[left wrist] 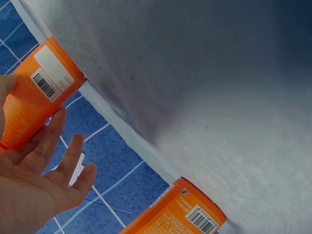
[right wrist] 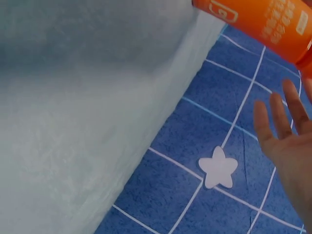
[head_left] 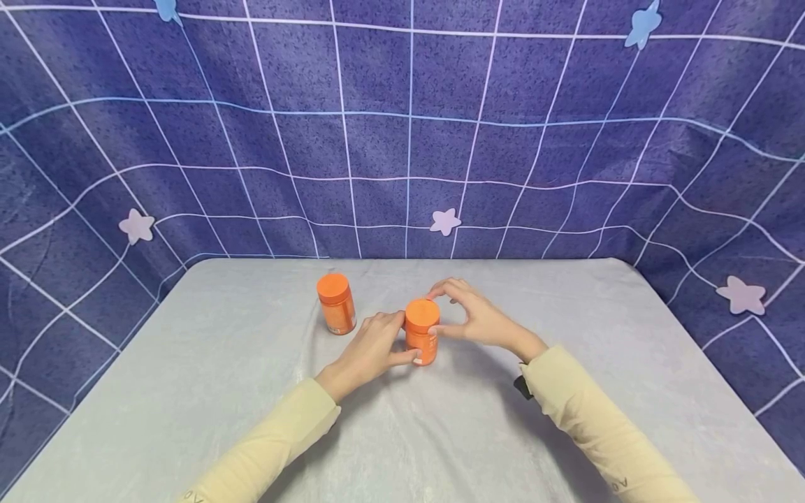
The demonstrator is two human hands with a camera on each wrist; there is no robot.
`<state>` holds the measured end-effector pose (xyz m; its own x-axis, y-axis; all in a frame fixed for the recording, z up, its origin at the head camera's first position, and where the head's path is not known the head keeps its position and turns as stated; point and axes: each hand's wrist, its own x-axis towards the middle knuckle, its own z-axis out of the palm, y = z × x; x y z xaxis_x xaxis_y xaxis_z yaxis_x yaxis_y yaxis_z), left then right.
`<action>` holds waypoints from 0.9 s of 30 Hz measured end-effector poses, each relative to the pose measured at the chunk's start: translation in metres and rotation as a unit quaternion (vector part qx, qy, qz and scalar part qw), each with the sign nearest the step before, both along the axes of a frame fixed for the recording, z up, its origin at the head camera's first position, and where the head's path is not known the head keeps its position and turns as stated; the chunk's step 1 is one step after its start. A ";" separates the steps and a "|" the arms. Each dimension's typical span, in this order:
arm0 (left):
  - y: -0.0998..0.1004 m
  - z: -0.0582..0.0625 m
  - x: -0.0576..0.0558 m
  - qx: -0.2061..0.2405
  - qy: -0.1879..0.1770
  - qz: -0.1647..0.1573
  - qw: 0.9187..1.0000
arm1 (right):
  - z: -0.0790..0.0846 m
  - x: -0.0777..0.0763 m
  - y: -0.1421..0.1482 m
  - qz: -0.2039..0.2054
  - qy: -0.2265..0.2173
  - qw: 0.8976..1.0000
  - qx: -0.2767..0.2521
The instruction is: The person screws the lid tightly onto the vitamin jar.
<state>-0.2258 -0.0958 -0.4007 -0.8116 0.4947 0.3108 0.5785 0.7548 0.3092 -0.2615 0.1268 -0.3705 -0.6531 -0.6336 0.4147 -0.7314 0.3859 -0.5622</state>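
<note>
An orange bottle with an orange screw lid stands upright near the middle of the table, between both hands. My left hand grips its body from the left, thumb in front and fingers behind. From the right, my right hand holds the lid between thumb and index finger; its other fingers are spread off the bottle in the right wrist view. A second orange bottle, lid on, stands farther left, apart from both hands. The left wrist view shows barcode labels on both bottles.
A pale grey cloth covers the table. Behind and at the sides hangs a dark blue curtain with a pale grid and star shapes. The second bottle stands just beyond the left hand's knuckles.
</note>
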 end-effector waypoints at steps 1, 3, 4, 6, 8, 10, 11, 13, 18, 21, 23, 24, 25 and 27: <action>0.000 0.000 0.000 0.000 0.000 -0.001 1.000 | -0.001 0.001 -0.001 -0.007 0.001 1.000 -0.004; 0.000 0.000 0.000 0.001 -0.002 -0.001 1.000 | -0.004 0.002 -0.003 -0.017 0.001 1.000 -0.015; 0.001 0.000 0.000 -0.001 -0.003 0.000 1.000 | -0.005 0.003 -0.004 -0.021 0.000 1.000 -0.019; 0.001 0.000 0.000 -0.003 -0.007 0.002 1.000 | -0.007 0.003 -0.005 -0.026 0.000 0.999 -0.025; 0.001 0.000 0.000 -0.003 -0.008 0.004 1.000 | -0.009 0.003 -0.006 -0.029 0.002 0.999 -0.027; 0.001 0.000 0.000 -0.002 -0.007 0.004 1.000 | -0.010 0.003 -0.006 -0.032 0.005 0.999 -0.025; 0.001 0.000 0.000 0.000 -0.006 0.004 1.000 | -0.010 0.003 -0.006 -0.032 0.006 0.999 -0.025; 0.001 0.000 0.000 0.001 -0.005 0.005 1.000 | -0.009 0.004 -0.005 -0.030 0.001 0.999 -0.022; 0.001 0.000 0.000 0.003 -0.004 0.006 1.000 | -0.004 0.004 -0.002 -0.014 -0.011 1.000 -0.012; 0.001 0.000 0.000 0.002 -0.005 0.006 1.000 | -0.001 0.002 0.000 0.001 -0.014 1.000 -0.001; 0.000 0.000 0.000 0.003 -0.005 0.006 1.000 | 0.001 0.001 0.001 0.015 -0.013 1.000 0.007; 0.000 0.000 0.000 0.002 -0.006 0.006 1.000 | 0.001 0.000 0.001 0.023 -0.012 1.000 0.011; 0.000 0.000 0.000 0.002 -0.005 0.005 1.000 | 0.002 -0.001 0.002 0.031 -0.011 0.999 0.015; 0.000 0.000 0.000 0.002 -0.005 0.005 1.000 | 0.003 -0.002 0.002 0.045 -0.006 0.999 0.023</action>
<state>-0.2253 -0.0957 -0.4012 -0.8198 0.4850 0.3045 0.5675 0.7597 0.3177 -0.2631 0.1290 -0.3671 -0.5979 -0.7077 0.3764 -0.7573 0.3450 -0.5545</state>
